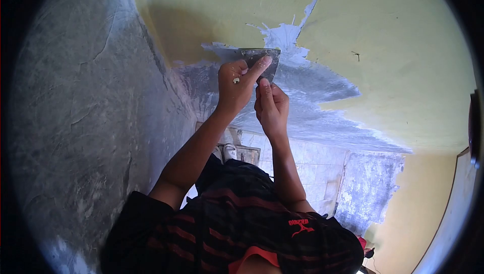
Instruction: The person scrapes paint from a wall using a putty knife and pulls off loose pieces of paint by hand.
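A wide metal scraper (274, 65) rests with its blade edge against the wall, at the border between yellow paint and bared grey plaster. My left hand (236, 85) grips the blade, its thumb laid flat across the metal and its fingers curled. Just below, my right hand (273, 109) closes around the lower end, where the handle is mostly hidden by the fingers. A pale flake sticks to the back of my left hand. Above the blade, a patch of whitish undercoat (282, 36) shows where the yellow paint (393, 37) is gone.
To the left stands a grey, scraped wall (85, 87) meeting the painted one at a corner. A nail-like piece (356, 55) sticks out of the yellow wall. Below are my feet (229, 151) beside a dark-edged board (249, 154) on pale floor tiles (315, 173).
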Demonstrator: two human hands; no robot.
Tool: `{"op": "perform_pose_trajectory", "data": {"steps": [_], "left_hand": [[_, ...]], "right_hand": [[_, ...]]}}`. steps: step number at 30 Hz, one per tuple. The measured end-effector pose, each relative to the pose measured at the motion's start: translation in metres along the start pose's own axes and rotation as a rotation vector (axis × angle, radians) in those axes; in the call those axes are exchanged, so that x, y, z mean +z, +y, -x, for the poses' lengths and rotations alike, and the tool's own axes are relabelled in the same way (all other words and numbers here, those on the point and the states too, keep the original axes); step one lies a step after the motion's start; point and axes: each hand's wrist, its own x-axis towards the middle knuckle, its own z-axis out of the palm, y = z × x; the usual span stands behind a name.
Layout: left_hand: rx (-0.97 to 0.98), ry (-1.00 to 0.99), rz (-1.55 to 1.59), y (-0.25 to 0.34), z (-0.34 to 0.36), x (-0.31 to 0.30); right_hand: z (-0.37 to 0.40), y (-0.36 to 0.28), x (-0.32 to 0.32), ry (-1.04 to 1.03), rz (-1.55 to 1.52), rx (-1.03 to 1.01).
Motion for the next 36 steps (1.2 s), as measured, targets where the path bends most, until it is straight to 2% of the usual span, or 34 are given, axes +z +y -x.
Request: {"op": "perform_pose_trajectory", "data": {"steps": [4, 6, 8, 10, 13, 15, 17, 23, 26, 36], "left_hand": [[-0.003, -0.014, -0.009, -0.014, 0.005, 0.000], [0.004, -0.011, -0.010, -0.009, 0.000, 0.002], [-0.031, -0.013, 0.025, 0.004, -0.004, 0.002], [-0.030, -0.028, 0.001, -0.008, -0.003, -0.002], [0.001, -0.022, -0.008, -0.014, 0.000, -0.002], [-0.065, -0.008, 0.027, -0.012, 0.001, 0.001], [-0.041, -0.014, 0.025, -0.006, 0.001, -0.003], [-0.069, 0.030, 0.054, -0.009, 0.003, 0.001], [-0.113, -0.014, 0.073, -0.009, 0.001, -0.003], [-0.043, -0.026, 0.028, -0.007, 0.001, -0.004]], "right_hand": [[0.003, -0.005, -0.007, -0.006, 0.015, 0.028], [-0.001, -0.009, -0.008, 0.009, 0.127, 0.006], [-0.001, -0.009, -0.001, 0.014, 0.081, -0.011], [-0.001, -0.006, 0.000, -0.001, 0.036, -0.038], [-0.001, -0.006, -0.007, -0.002, 0.109, -0.001], [0.000, -0.010, -0.010, -0.012, 0.178, -0.023], [0.001, -0.004, -0.008, -0.008, 0.122, 0.013], [-0.003, -0.005, -0.010, -0.031, 0.205, -0.048], [0.002, -0.006, -0.002, 0.010, 0.226, -0.092], [0.000, -0.004, -0.001, 0.008, 0.156, -0.037]]}}
